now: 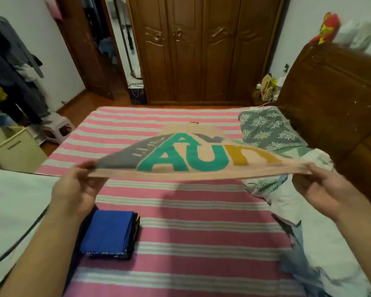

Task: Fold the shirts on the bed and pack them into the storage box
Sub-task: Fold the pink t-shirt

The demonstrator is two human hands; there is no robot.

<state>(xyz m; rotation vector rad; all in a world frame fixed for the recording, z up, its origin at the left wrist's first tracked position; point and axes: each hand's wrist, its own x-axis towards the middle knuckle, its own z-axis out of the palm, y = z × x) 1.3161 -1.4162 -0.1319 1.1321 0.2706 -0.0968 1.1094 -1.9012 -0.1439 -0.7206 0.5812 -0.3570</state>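
The peach shirt [193,159], printed with large teal and mustard letters and a grey panel, hangs stretched flat in the air across the middle of the frame, above the pink-and-white striped bed [180,232]. The left hand [77,189] pinches its near-left edge between curled fingers and thumb; the right hand [321,189] pinches the near-right edge the same way. A folded blue shirt [109,230] lies on a small dark stack at the lower left of the bed. A white storage box [15,202] sits at the left edge. A floral pillow [268,129] and rumpled pale bedding [287,200] lie at right, a wooden wardrobe [201,50] at the top.
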